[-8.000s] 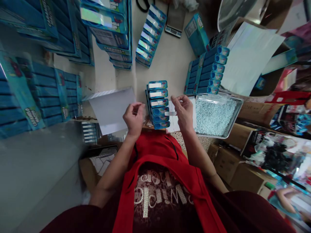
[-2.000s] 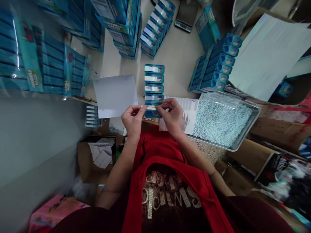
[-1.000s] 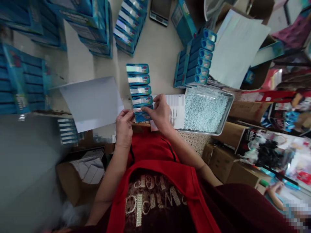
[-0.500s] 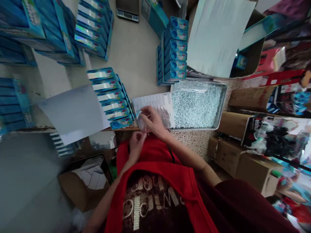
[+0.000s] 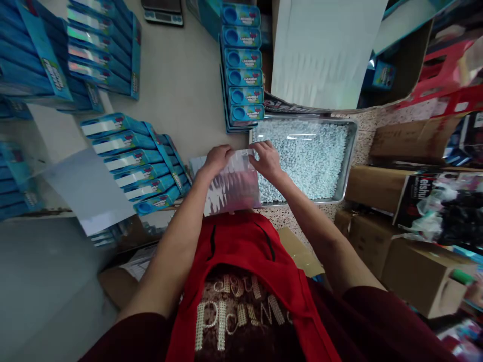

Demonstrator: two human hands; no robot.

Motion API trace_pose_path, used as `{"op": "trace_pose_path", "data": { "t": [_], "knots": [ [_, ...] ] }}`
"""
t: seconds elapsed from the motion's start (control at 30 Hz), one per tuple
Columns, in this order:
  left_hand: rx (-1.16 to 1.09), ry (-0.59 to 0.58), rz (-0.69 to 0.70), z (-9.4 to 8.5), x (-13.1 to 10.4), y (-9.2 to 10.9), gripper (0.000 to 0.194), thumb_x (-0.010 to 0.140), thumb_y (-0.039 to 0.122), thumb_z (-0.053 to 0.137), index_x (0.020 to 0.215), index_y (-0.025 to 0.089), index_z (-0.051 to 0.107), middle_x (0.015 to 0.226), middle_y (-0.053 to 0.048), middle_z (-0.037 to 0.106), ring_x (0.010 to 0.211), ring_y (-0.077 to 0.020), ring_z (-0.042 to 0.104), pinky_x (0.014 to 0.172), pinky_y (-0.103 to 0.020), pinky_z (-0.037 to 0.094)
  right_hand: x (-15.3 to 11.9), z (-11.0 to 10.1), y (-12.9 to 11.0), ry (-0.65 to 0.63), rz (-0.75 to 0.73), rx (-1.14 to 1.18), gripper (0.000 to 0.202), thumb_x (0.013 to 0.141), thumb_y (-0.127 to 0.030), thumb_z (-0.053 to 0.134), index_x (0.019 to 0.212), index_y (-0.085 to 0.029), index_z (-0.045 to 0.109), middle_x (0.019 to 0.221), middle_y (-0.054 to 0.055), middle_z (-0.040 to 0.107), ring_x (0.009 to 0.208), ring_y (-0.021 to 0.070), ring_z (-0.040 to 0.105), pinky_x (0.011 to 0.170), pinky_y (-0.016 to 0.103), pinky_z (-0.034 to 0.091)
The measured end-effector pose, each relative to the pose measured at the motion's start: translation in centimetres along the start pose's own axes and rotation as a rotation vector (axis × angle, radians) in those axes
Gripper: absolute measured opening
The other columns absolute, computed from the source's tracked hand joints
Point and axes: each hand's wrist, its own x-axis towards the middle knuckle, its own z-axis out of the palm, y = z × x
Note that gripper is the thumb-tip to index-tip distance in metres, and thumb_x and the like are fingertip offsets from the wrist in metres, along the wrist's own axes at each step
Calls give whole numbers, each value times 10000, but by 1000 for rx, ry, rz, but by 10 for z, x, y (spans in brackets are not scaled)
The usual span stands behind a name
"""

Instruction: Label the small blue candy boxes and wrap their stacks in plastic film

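Observation:
Between my hands lies a clear plastic sheet or bag (image 5: 236, 188), over a white sheet with rows of strips at the table's front edge. My left hand (image 5: 219, 160) pinches its upper left part, fingers bent. My right hand (image 5: 267, 160) closes on its upper right corner, beside a metal tray (image 5: 350, 161) filled with small pale blue pellets (image 5: 305, 156). The exact edges of the plastic are hard to make out. Blue boxes (image 5: 243, 78) stand in a row behind my hands, and another row of blue boxes (image 5: 138, 163) is left of them.
More blue boxes (image 5: 101, 45) are stacked at the back left, near a small scale (image 5: 163, 16). A white sheet (image 5: 88, 188) overhangs the front left edge. Cardboard boxes (image 5: 377, 191) stand at the right. A large white board (image 5: 324, 55) rests behind the tray.
My hands have moved apart and up; my left hand has come up from the table edge. The plastic is now spread between them. The view has shifted to the right.

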Motion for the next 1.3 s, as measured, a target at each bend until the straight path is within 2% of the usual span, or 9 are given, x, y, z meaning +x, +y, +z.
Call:
{"op": "trace_pose_path", "data": {
  "t": [0.07, 0.17, 0.33, 0.47, 0.7, 0.83, 1.13, 1.3],
  "knots": [
    [-97, -24, 16, 3, -3, 4, 216, 975, 274, 624, 796, 196, 716, 807, -68, 690, 832, -254, 626, 849, -357, 435, -5, -8, 5, -21, -61, -50, 281, 966, -223, 628, 1208, -208, 771, 1180, 128, 794, 1142, 337, 601, 1013, 481, 470],
    [-156, -47, 45, 1, -8, 19, 285, 948, 330, 643, 693, 201, 647, 668, -2, 587, 705, -188, 516, 722, -313, 354, -17, -24, 8, -46, -123, -129, 272, 996, -251, 609, 1192, -208, 793, 1084, 117, 814, 1064, 320, 612, 944, 458, 442],
    [-126, -117, 27, -11, -20, 48, 299, 949, 380, 610, 718, 192, 617, 646, 26, 543, 693, -163, 467, 667, -301, 296, -29, -50, 8, -63, -182, -209, 279, 1042, -271, 568, 1172, -214, 808, 983, 84, 830, 944, 266, 609, 871, 416, 377],
    [-102, -162, 9, -13, -29, 59, 300, 945, 348, 604, 687, 196, 595, 645, 22, 541, 681, -161, 464, 651, -307, 291, -31, -60, 5, -104, -304, -287, 278, 1079, -288, 544, 1094, -240, 817, 907, 59, 818, 899, 244, 592, 828, 409, 332],
    [-85, -213, 15, -8, -27, 59, 244, 914, 335, 620, 722, 194, 673, 690, -5, 633, 694, -178, 511, 665, -312, 342, -30, -61, 1, -188, -439, -339, 322, 1118, -293, 516, 946, -234, 781, 825, 52, 768, 836, 225, 545, 803, 419, 303],
    [-83, -228, 22, -4, -23, 55, 243, 899, 357, 611, 738, 197, 697, 686, -11, 633, 685, -181, 517, 672, -314, 354, -30, -57, 3, -228, -488, -392, 337, 1113, -256, 516, 875, -223, 752, 789, 49, 743, 803, 217, 514, 790, 416, 295],
    [-100, -250, 47, -3, -19, 49, 240, 870, 364, 631, 713, 197, 703, 668, -10, 634, 675, -175, 502, 678, -318, 343, -29, -55, 0, -247, -492, -366, 332, 1102, -231, 533, 828, -227, 721, 759, 48, 711, 795, 219, 478, 775, 410, 283],
    [-55, -234, 67, -6, -20, 54, 250, 906, 351, 616, 764, 190, 745, 693, -19, 673, 689, -178, 534, 661, -312, 361, -30, -50, 3, -222, -417, -333, 338, 1094, -258, 538, 805, -230, 710, 750, 47, 710, 790, 216, 490, 772, 401, 296]
  ]
}}
